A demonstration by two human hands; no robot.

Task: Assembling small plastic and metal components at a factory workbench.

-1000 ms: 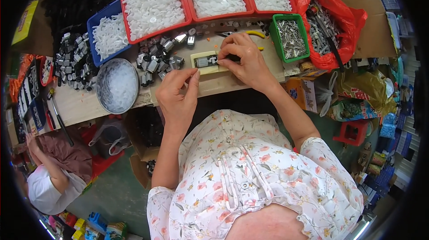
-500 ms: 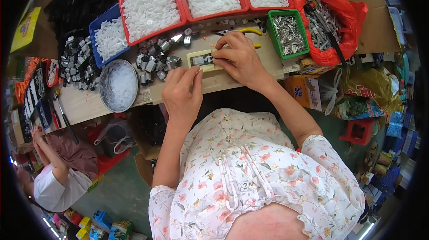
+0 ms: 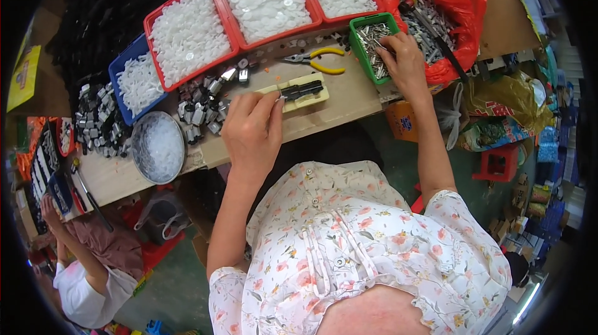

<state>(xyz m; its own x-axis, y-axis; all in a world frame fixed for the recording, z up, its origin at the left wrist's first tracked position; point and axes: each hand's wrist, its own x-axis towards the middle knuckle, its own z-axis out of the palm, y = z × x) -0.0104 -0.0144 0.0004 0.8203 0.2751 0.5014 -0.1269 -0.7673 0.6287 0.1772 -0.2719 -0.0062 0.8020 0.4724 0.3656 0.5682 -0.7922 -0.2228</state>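
**A:** Head view. Report the left hand.

**B:** The left hand [image 3: 252,132] rests on the wooden surface [image 3: 349,101]. Its grip is pressed together: thumb and forefinger pinch the left end of the black part [image 3: 301,90] that lies in the cream fixture block [image 3: 298,95]. The block sits flat on the surface, just ahead of the person's chest.

**A:** The right hand?

**B:** The right hand [image 3: 406,61] reaches to the right, fingers curled down into the green bin [image 3: 360,33] of small metal pins. Whether the grip is closed on a pin cannot be determined; the fingertips are hidden among the pins.

**A:** Surrounding items?

**B:** Yellow-handled pliers [image 3: 314,61] lie just beyond the block. A cluster of black-and-silver components [image 3: 202,101] lies left of the block, near a round metal bowl [image 3: 157,147] of translucent pieces. Three red trays [image 3: 147,23] of white parts line the far edge, with a blue tray [image 3: 118,73] to their left. A red plastic bag [image 3: 458,8] of hardware sits just beside the green bin. Another person [image 3: 81,266] crouches at lower left, well apart.
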